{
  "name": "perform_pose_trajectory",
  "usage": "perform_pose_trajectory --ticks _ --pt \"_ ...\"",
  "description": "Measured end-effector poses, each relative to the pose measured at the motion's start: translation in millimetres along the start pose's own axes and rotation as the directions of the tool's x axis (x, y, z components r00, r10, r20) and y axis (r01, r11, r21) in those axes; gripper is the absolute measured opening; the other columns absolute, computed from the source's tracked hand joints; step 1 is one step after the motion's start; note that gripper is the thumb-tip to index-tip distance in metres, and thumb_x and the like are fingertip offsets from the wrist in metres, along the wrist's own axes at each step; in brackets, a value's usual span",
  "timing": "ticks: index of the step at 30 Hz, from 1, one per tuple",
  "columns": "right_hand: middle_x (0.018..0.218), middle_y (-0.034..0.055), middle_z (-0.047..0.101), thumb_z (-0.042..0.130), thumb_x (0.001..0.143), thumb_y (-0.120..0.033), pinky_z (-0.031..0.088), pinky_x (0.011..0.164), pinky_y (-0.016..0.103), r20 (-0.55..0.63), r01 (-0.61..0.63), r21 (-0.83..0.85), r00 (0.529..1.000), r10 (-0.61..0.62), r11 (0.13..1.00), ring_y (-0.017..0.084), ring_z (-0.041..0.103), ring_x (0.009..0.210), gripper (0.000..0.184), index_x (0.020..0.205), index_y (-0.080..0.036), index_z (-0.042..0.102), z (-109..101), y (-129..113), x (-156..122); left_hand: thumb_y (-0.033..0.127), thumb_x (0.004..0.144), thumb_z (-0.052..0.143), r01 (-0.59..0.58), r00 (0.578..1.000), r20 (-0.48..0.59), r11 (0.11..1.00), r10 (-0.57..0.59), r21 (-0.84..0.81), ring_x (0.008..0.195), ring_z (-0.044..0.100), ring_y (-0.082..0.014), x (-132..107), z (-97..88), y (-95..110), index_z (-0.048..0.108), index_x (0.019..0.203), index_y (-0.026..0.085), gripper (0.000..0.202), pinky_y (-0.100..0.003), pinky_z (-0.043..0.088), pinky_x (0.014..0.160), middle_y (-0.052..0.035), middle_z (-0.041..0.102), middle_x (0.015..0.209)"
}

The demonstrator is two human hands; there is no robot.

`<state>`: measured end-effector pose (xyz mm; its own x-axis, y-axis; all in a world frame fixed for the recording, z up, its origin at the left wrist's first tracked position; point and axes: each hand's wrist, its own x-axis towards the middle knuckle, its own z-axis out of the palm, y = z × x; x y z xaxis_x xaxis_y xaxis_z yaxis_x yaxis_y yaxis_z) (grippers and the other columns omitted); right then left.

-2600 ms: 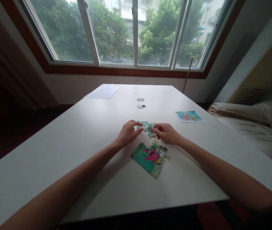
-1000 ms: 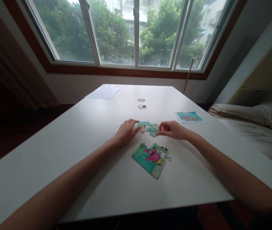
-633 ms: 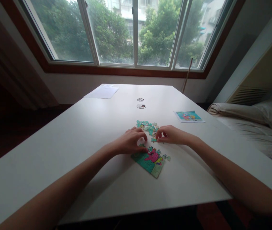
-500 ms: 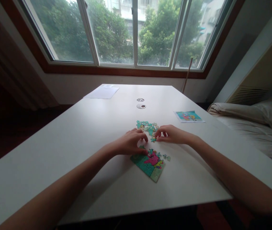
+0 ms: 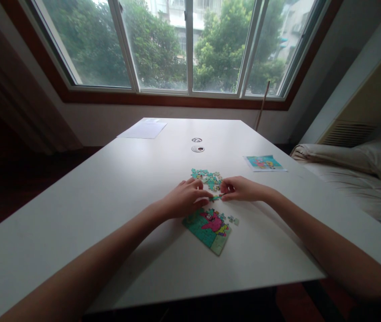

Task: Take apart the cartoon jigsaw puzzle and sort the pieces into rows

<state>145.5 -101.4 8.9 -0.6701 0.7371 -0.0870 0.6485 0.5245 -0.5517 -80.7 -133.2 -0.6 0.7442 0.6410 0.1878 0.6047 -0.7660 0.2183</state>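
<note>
Small teal puzzle pieces [image 5: 214, 197] lie between my two hands at the middle of the table. My left hand [image 5: 187, 197] reaches in from the left, index finger and thumb closed about the left end of these pieces. From the right, my right hand [image 5: 239, 188] pinches a puzzle piece at their other end, its fingers curled. Just below my left hand lies a joined puzzle section [image 5: 210, 230] with a pink starfish figure on teal and green. A heap of loose puzzle pieces [image 5: 207, 176] is spread beyond the hands.
Several loose pieces [image 5: 233, 219] sit right of the joined section. A printed picture [image 5: 266, 163] lies at the right of the white table [image 5: 137, 170]. White paper [image 5: 145, 129] is at the far left, and two round inserts [image 5: 197, 148] are set in the tabletop.
My left hand has shifted right, off the joined section, to the teal pieces by my right hand. My right hand has moved slightly right, keeping its pinch.
</note>
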Motion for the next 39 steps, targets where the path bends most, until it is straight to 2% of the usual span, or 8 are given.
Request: perform_pose_trajectory --ticks 7,16,22,24,28,31,35,39 --pt "0.065 -0.0013 0.054 0.061 0.068 -0.033 0.033 0.052 0.02 0.047 -0.033 0.028 0.998 0.032 0.999 0.01 0.046 0.059 0.022 0.08 -0.015 0.062 0.1 1.3 2.5 0.031 0.082 0.049 0.04 0.998 -0.055 0.999 -0.042 -0.032 0.089 0.048 -0.0201 4.5 2.6 3.9 0.06 0.101 0.025 0.022 -0.034 0.039 0.079 -0.0056 0.054 0.094" --pt "0.067 -0.0017 0.051 0.058 0.069 -0.024 0.034 0.055 0.02 -0.078 0.115 0.057 0.991 -0.111 0.992 0.009 0.043 0.06 0.012 0.077 -0.015 0.055 7.5 -9.0 5.2 0.023 0.076 0.055 0.077 0.991 -0.1 0.985 -0.093 -0.156 0.08 0.052 -0.0173 10.6 9.5 1.6 0.063 0.076 0.02 0.008 -0.028 0.041 0.073 -0.0029 0.058 0.08" --pt "0.064 -0.0022 0.05 0.06 0.068 -0.026 0.032 0.051 0.02 -0.153 0.044 0.119 0.988 -0.025 0.992 0.008 0.044 0.058 0.014 0.075 -0.015 0.057 12.9 -0.4 9.9 0.02 0.076 0.053 0.206 0.961 -0.184 0.978 -0.205 -0.014 0.077 0.051 -0.0192 6.2 8.2 -8.9 0.064 0.074 0.02 0.011 -0.031 0.04 0.07 -0.0038 0.061 0.076" --pt "0.06 -0.0035 0.048 0.061 0.068 -0.028 0.03 0.049 0.02 -0.183 0.028 0.179 0.983 0.006 0.984 0.008 0.042 0.054 0.016 0.076 -0.015 0.058 15.7 0.6 12.3 0.022 0.076 0.054 0.235 0.946 -0.221 0.971 -0.238 -0.042 0.077 0.052 -0.019 5.8 7.9 -9.5 0.065 0.075 0.02 0.011 -0.031 0.04 0.071 -0.0041 0.061 0.077" --pt "0.052 -0.0063 0.044 0.062 0.068 -0.031 0.028 0.045 0.019 -0.187 0.066 0.367 0.982 0.004 0.928 0.006 0.038 0.047 0.02 0.077 -0.014 0.057 18.0 -5.7 14.7 0.027 0.075 0.056 0.155 0.947 -0.236 0.954 -0.217 -0.256 0.069 0.054 -0.0145 8.3 7.2 -4.6 0.064 0.079 0.018 0.013 -0.026 0.042 0.066 -0.0021 0.062 0.072" --pt "0.056 -0.0034 0.053 0.062 0.069 -0.03 0.033 0.048 0.02 -0.154 0.08 0.51 0.988 -0.001 0.856 0.007 0.045 0.051 0.023 0.084 -0.013 0.057 15.3 -12.1 13.4 0.027 0.077 0.053 0.157 0.927 -0.272 0.926 -0.258 -0.343 0.065 0.053 -0.0133 10.5 6.2 -2.9 0.065 0.074 0.017 0.016 -0.024 0.041 0.062 -0.0017 0.062 0.069" --pt "0.065 0.0013 0.061 0.063 0.068 -0.027 0.039 0.053 0.02 -0.138 0.002 0.616 0.985 0.105 0.788 0.008 0.052 0.058 0.026 0.09 -0.013 0.057 11.7 -12.7 11.1 0.027 0.077 0.054 0.154 0.908 -0.301 0.902 -0.29 -0.405 0.066 0.054 -0.0134 11.1 7.7 -9.0 0.065 0.074 0.017 0.016 -0.024 0.041 0.063 -0.0012 0.063 0.069" --pt "0.068 0.0017 0.061 0.063 0.069 -0.027 0.04 0.053 0.019 -0.052 -0.112 0.695 0.977 0.205 0.711 0.007 0.052 0.057 0.026 0.091 -0.014 0.057 12.1 -8.9 10.8 0.025 0.076 0.056 0.102 0.9 -0.36 0.923 -0.244 -0.371 0.068 0.054 -0.0136 10.1 9.0 -14.0 0.064 0.075 0.017 0.012 -0.025 0.041 0.066 -0.0017 0.064 0.07"
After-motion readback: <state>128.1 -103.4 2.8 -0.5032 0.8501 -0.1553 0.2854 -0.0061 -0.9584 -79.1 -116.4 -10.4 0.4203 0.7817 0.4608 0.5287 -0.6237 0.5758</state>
